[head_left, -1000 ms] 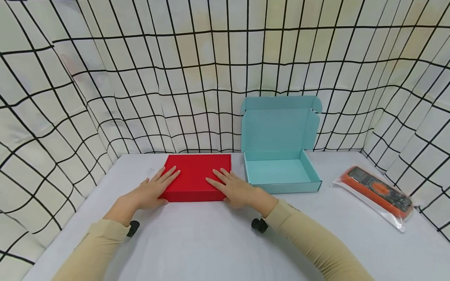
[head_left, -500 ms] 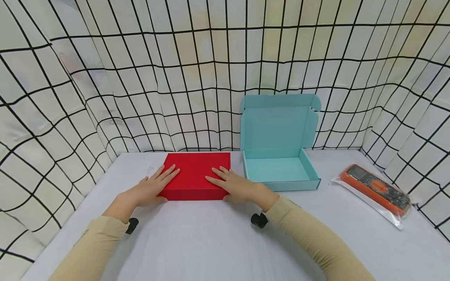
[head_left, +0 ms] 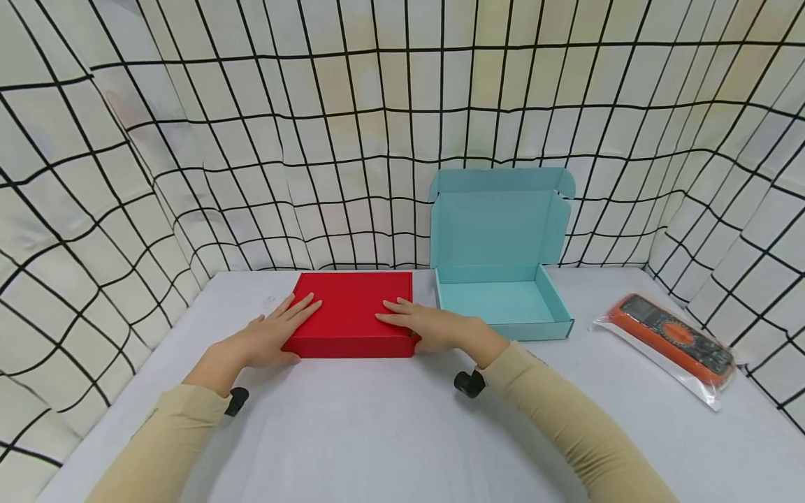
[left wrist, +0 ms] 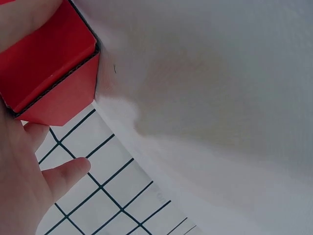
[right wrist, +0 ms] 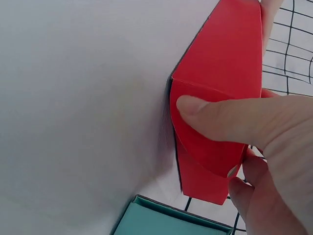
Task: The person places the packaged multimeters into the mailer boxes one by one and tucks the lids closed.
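Observation:
A red cardboard box lies with its lid down on the white table, between both hands. My left hand rests on its left side, fingers stretched over the top and thumb near the front corner. My right hand is at the box's right end, fingers extended across the top edge. In the right wrist view, the right thumb presses flat against a rounded red flap on the box's side, while other fingertips touch near the flap's far edge. The left wrist view shows one box corner beside the left fingers.
A light blue box with its lid raised stands right of the red box, near the right hand. Farther right lies an orange multimeter in a clear plastic bag. A white cloth wall with black grid lines encloses the table.
My right hand has shifted slightly rightward, its fingers drawing back toward the red box's right edge. My left hand and the box stay in place; the head view tilts slightly.

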Motion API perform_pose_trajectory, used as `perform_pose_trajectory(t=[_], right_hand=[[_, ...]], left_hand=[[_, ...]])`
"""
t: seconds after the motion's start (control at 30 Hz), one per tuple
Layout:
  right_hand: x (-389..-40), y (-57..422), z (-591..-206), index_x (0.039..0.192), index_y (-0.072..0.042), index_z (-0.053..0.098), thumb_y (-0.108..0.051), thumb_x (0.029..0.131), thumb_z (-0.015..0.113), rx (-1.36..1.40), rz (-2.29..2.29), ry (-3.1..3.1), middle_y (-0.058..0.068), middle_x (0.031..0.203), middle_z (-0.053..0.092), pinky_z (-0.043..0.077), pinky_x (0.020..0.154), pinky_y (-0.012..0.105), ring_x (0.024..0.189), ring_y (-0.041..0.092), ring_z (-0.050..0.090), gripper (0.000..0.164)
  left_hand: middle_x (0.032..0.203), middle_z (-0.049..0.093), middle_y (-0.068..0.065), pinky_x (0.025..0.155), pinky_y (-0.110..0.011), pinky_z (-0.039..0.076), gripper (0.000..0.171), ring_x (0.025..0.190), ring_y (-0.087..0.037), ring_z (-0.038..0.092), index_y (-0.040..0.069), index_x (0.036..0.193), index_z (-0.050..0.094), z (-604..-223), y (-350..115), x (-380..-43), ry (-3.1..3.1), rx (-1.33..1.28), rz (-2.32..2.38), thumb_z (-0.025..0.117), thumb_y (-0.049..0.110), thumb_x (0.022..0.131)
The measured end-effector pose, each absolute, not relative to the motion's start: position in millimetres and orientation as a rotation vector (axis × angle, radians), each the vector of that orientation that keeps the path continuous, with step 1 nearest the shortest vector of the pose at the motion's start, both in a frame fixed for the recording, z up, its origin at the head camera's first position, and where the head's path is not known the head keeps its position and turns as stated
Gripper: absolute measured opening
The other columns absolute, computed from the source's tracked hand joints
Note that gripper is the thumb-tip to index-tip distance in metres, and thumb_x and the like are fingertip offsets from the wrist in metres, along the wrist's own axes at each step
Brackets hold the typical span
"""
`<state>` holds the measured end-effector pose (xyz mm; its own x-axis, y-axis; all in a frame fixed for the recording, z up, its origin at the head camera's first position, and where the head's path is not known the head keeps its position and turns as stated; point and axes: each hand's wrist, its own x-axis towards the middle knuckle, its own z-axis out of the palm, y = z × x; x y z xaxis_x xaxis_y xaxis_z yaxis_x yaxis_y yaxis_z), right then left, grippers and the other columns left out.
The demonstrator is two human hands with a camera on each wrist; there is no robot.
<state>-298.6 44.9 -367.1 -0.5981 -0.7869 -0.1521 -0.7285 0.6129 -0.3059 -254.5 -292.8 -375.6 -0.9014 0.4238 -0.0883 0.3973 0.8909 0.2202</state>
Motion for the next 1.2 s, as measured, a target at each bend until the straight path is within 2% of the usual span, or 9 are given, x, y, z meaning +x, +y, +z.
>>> perform_pose_trajectory(t=[0.57, 0.83, 0.93, 1.03, 1.2], right_hand=[[-291.7, 43.8, -372.6, 0.162, -0.022, 0.035, -0.009, 0.089, 0.079, -1.193, -0.319, 2.648, 0.005, 0.17, 0.021, 0.056, 0.092, 0.032, 0.155, 0.03, 0.017, 0.086], [-285.2, 44.7, -376.2, 0.161, -0.019, 0.037, -0.008, 0.091, 0.078, -1.213, -0.339, 2.689, 0.007, 0.169, 0.023, 0.056, 0.093, 0.033, 0.155, 0.034, 0.018, 0.081], [-280.2, 42.9, -376.4, 0.158, -0.016, 0.043, -0.011, 0.089, 0.08, -1.189, -0.339, 2.761, 0.009, 0.166, 0.031, 0.056, 0.094, 0.036, 0.152, 0.036, 0.026, 0.078], [-274.7, 41.3, -377.3, 0.152, -0.012, 0.051, -0.016, 0.086, 0.084, -1.171, -0.327, 2.861, 0.013, 0.158, 0.043, 0.056, 0.094, 0.039, 0.145, 0.037, 0.04, 0.074], [-267.2, 44.3, -380.3, 0.134, -0.004, 0.064, -0.019, 0.079, 0.091, -1.225, -0.35, 3.036, 0.015, 0.127, 0.062, 0.06, 0.084, 0.035, 0.111, 0.029, 0.065, 0.063]], left_hand=[[0.169, 0.012, -0.016, 0.104, -0.081, 0.024, 0.098, 0.151, -0.049, 0.008, 0.015, 0.164, 0.021, -373.5, -289.1, -253.5, 2.928, 0.609, 0.343, 0.078, 0.039, 0.089], [0.169, 0.013, -0.016, 0.104, -0.081, 0.024, 0.095, 0.151, -0.05, 0.008, 0.014, 0.164, 0.022, -374.3, -287.6, -252.8, 2.936, 0.607, 0.353, 0.076, 0.039, 0.091], [0.169, 0.013, -0.017, 0.103, -0.081, 0.025, 0.095, 0.151, -0.05, 0.009, 0.013, 0.164, 0.022, -374.1, -287.8, -253.0, 2.938, 0.609, 0.353, 0.077, 0.038, 0.09], [0.169, 0.014, -0.017, 0.103, -0.081, 0.026, 0.095, 0.15, -0.05, 0.009, 0.013, 0.164, 0.023, -373.6, -288.0, -253.2, 2.939, 0.613, 0.358, 0.077, 0.037, 0.09], [0.168, 0.017, -0.017, 0.102, -0.08, 0.029, 0.093, 0.15, -0.05, 0.011, 0.013, 0.163, 0.025, -373.4, -288.1, -253.7, 2.948, 0.614, 0.374, 0.077, 0.037, 0.09]])
